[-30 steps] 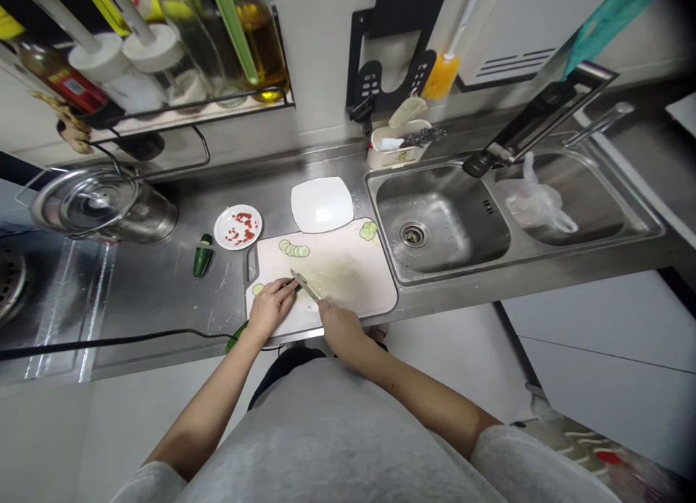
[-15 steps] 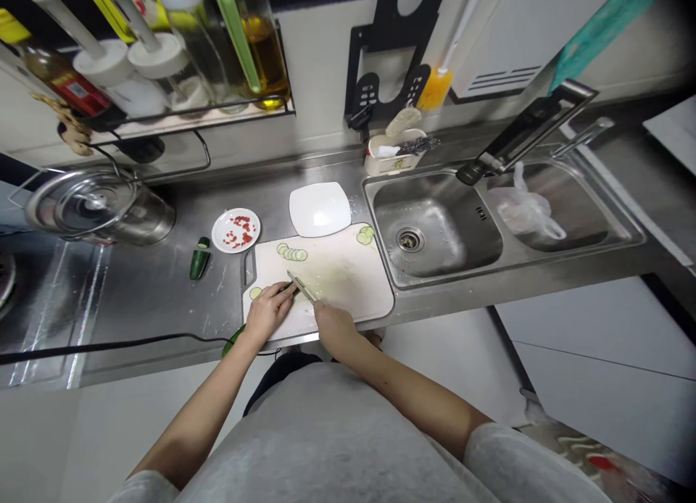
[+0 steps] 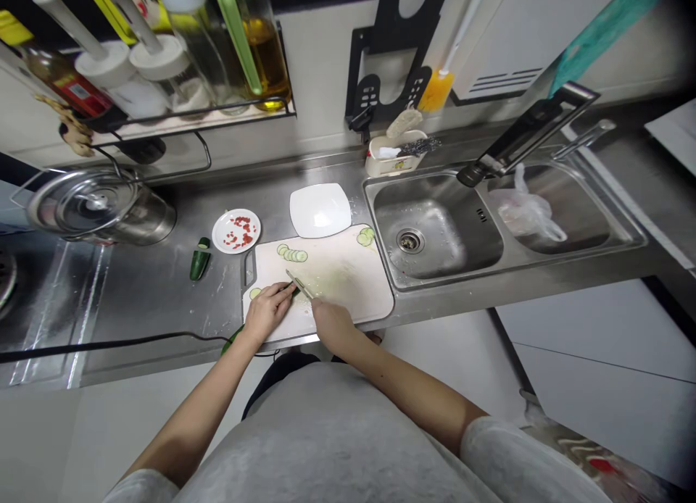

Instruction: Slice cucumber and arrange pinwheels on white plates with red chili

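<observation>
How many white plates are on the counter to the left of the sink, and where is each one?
2: a round plate with small red pieces, left of the cutting board, and a squarish plate at the board's far edge. No others appear hidden.

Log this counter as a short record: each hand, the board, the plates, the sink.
Left hand: fingertips at a dark green piece, partly hidden
Right hand: grips a knife, blade beside the left fingertips
Cutting board: row of cucumber slices; overlapping slices at far right corner
Round plate: red pieces
Squarish plate: white, beyond the board
Sink: plastic bag in right basin
</observation>
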### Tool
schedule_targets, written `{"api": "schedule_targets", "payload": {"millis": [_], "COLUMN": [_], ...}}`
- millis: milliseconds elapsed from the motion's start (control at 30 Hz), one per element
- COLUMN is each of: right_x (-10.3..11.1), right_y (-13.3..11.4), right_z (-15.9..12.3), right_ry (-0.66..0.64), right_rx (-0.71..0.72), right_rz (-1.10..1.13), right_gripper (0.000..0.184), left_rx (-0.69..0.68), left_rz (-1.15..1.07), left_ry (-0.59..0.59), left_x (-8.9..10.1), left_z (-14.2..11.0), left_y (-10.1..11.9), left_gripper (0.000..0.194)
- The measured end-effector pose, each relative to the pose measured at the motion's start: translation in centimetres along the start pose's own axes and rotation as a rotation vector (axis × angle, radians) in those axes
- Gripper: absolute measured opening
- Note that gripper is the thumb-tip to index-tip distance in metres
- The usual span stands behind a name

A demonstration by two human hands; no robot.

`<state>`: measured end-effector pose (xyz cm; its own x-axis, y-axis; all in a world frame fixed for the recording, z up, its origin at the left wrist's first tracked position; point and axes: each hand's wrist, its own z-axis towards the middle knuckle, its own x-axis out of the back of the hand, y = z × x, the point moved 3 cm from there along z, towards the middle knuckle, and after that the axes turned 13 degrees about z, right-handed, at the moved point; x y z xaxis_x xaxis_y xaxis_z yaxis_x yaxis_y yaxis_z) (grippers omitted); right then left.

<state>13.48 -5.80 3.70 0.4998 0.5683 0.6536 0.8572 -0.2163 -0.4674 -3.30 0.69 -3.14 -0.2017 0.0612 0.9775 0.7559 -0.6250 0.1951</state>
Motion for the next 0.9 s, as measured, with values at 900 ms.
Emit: {"api": "schedule_targets", "payload": {"millis": [900], "right_x": [0.0], "right_y": [0.8], "right_z": [1.1], "right_ry": [-0.035], "right_rx": [0.001], "right_rz": [0.075], "right_gripper": [0.029], "left_rx": [-0.008], "left_rz": [-0.023], "left_ry": [-0.015], "left_x": [-0.3], "left_z": [0.1], "left_y": [-0.4], "left_gripper": [0.036]}}
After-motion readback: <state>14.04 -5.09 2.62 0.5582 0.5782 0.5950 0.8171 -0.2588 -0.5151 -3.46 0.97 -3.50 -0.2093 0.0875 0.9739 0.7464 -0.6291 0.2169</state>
